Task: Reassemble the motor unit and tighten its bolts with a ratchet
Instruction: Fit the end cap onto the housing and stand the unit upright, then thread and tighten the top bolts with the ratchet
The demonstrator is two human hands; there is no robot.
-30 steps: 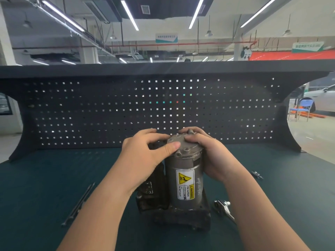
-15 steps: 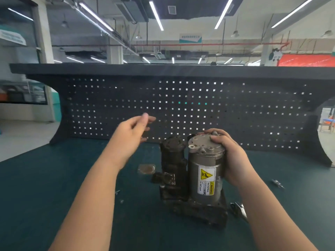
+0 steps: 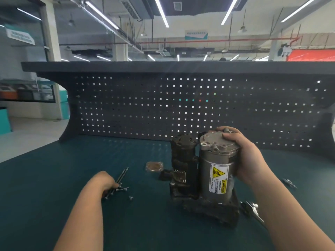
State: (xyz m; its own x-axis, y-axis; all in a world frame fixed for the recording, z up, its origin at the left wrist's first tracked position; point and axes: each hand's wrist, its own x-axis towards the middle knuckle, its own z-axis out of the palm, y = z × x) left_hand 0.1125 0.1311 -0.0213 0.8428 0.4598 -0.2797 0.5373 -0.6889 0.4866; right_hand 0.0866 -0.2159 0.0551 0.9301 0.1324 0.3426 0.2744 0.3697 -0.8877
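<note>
Now the left hand (image 3: 107, 183) is down on the green bench mat (image 3: 54, 187), well to the left of the motor unit (image 3: 204, 178). Half a second ago it hung in the air above the bench with its fingers loose, and a second ago both hands sat together on the end cap (image 3: 217, 142). Its fingers now curl round the long through-bolts (image 3: 121, 177), which lie slanted on the mat with a few short screws (image 3: 123, 188) scattered just beside them — it looks like a pinch on the shafts, though the fingertips themselves are hidden behind the hand.

The right hand (image 3: 248, 158) has not let go: it is wrapped over the far side of the silver motor can (image 3: 215, 171), thumb across the end cap, holding the unit upright. The unit stands a little right of centre on the mat, the can with its yellow hot-surface label (image 3: 218, 179) touching the dark compressor body (image 3: 183, 160), both on a grimy black base (image 3: 210, 209).

My reading: the cap is seated and the step has moved on to fetching fasteners. The bolt holes in the cap's lugs look unfilled, so nothing is tightened yet. The ratchet (image 3: 252, 210) lies untouched to the right of the base, partly behind the right forearm, and a small bit or socket (image 3: 289, 182) rests farther right. A square brownish gasket or cover (image 3: 154, 166) lies behind the bolts — whether it belongs back inside, I cannot tell.
</note>
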